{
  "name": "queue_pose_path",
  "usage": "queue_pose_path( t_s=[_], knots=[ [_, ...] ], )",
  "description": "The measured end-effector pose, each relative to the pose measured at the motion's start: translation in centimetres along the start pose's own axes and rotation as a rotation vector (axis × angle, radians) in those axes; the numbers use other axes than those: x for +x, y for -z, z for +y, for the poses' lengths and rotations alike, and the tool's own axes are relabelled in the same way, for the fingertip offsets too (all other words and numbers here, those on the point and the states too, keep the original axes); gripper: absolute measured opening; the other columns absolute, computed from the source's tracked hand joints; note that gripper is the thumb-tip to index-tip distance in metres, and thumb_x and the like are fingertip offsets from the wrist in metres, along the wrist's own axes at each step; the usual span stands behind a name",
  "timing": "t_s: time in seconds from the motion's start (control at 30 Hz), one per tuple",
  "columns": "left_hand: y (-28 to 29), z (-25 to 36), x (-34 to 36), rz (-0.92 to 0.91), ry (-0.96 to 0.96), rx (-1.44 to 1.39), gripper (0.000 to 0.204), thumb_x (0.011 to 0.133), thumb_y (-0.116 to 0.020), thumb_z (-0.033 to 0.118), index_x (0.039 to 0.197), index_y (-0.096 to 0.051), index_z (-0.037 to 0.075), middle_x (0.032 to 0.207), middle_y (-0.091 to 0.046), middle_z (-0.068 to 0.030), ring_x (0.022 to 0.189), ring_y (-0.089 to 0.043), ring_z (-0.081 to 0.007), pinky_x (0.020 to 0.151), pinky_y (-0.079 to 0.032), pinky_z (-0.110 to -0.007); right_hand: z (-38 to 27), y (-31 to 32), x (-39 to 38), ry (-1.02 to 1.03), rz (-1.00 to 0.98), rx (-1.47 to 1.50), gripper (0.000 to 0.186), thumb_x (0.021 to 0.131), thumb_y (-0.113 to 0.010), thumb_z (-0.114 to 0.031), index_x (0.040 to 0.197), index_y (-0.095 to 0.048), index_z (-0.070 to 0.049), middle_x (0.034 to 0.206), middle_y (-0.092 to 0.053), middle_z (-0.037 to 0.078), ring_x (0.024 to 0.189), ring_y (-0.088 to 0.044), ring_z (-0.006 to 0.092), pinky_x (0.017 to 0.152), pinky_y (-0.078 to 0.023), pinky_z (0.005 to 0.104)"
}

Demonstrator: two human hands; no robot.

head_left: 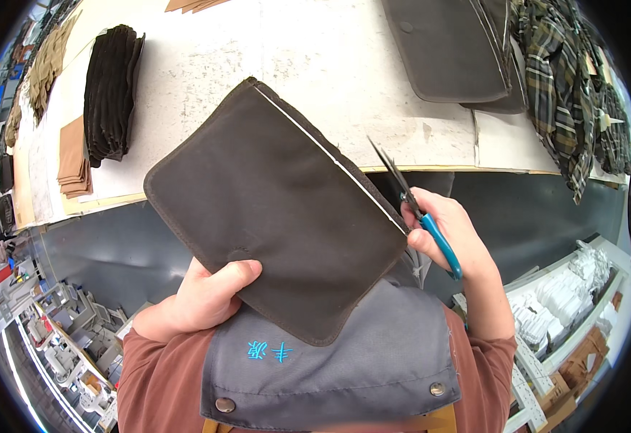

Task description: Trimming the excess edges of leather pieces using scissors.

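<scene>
A dark brown fabric flap piece (272, 195) with rounded corners is held up in front of me, tilted, a white strip running along its upper right edge. My left hand (218, 292) grips its lower left edge, thumb on top and the other fingers hidden beneath. In my right hand (445, 224) are scissors (438, 242) with teal handles, their dark blades pointing up and to the left, beside the white-stripped edge. The right fingertips are close to that edge's lower end; whether they also pinch the fabric I cannot tell.
More dark flap pieces (452, 54) lie at the table's right, next to plaid fabric (561, 101) hanging over the edge. A dark folded stack (110, 94) and brown pieces (74, 159) sit on the left of the white table (207, 58). White bundles (561, 296) fill a rack at lower right.
</scene>
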State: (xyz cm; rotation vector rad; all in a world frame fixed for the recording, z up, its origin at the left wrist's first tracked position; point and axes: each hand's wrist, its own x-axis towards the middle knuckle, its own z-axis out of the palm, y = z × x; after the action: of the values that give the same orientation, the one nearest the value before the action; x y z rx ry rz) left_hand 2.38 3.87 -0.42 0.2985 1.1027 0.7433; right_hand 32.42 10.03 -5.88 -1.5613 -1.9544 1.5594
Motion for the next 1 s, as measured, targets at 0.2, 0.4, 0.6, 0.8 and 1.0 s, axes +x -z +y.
queue_pose_path(
  t_s=[0.2, 0.4, 0.6, 0.8, 1.0],
  knots=[
    [-0.4, 0.0, 0.0, 0.051, -0.001, 0.006, 0.043, 0.081, -0.049, 0.001, 0.124, -0.045, -0.003, 0.12, -0.054, -0.0149, 0.108, -0.056, -0.0261, 0.091, -0.048, -0.04, -1.0, 0.1, 0.9, 0.0, -0.107, -0.071, 0.065, 0.068, -0.07, -0.063, 0.069, -0.043, -0.003, 0.06, -0.045, 0.009, 0.058, -0.046, 0.0241, 0.056, -0.039, 0.0357],
    [-0.1, 0.0, 0.0, 0.104, 0.02, 0.04, 0.047, 0.079, -0.05, 0.002, 0.125, -0.043, -0.004, 0.119, -0.055, -0.0182, 0.107, -0.058, -0.0301, 0.09, -0.051, -0.043, -1.1, 0.2, 0.9, -0.068, -0.129, 0.006, 0.067, 0.063, -0.075, -0.062, 0.06, -0.042, -0.004, 0.05, -0.036, 0.004, 0.048, -0.036, 0.0169, 0.05, -0.036, 0.0314],
    [-0.1, 0.0, 0.1, 0.105, 0.03, 0.04, 0.045, 0.079, -0.05, 0.001, 0.123, -0.044, -0.004, 0.118, -0.055, -0.0184, 0.106, -0.059, -0.0303, 0.09, -0.051, -0.043, -0.9, 0.1, 0.8, -0.048, -0.088, -0.033, 0.069, 0.062, -0.077, -0.06, 0.055, -0.038, -0.004, 0.047, -0.034, 0.004, 0.046, -0.035, 0.0157, 0.047, -0.035, 0.031],
    [-0.1, 0.0, 0.1, 0.109, 0.011, 0.032, 0.046, 0.079, -0.05, 0.001, 0.124, -0.043, -0.004, 0.118, -0.055, -0.0185, 0.107, -0.058, -0.0304, 0.09, -0.051, -0.043, -0.4, 0.0, 0.6, -0.028, -0.049, -0.054, 0.069, 0.06, -0.081, -0.056, 0.053, -0.036, -0.004, 0.048, -0.031, 0.004, 0.046, -0.03, 0.0145, 0.045, -0.033, 0.0303],
    [0.1, -0.2, 0.2, 0.101, 0.009, 0.031, 0.046, 0.079, -0.049, 0.001, 0.124, -0.043, -0.003, 0.119, -0.054, -0.0186, 0.107, -0.058, -0.0305, 0.091, -0.05, -0.043, -0.2, -0.4, 0.4, -0.021, -0.007, 0.004, 0.067, 0.058, -0.085, -0.048, 0.053, -0.034, -0.004, 0.048, -0.029, 0.003, 0.047, -0.027, 0.0128, 0.043, -0.031, 0.0296]
  ],
)
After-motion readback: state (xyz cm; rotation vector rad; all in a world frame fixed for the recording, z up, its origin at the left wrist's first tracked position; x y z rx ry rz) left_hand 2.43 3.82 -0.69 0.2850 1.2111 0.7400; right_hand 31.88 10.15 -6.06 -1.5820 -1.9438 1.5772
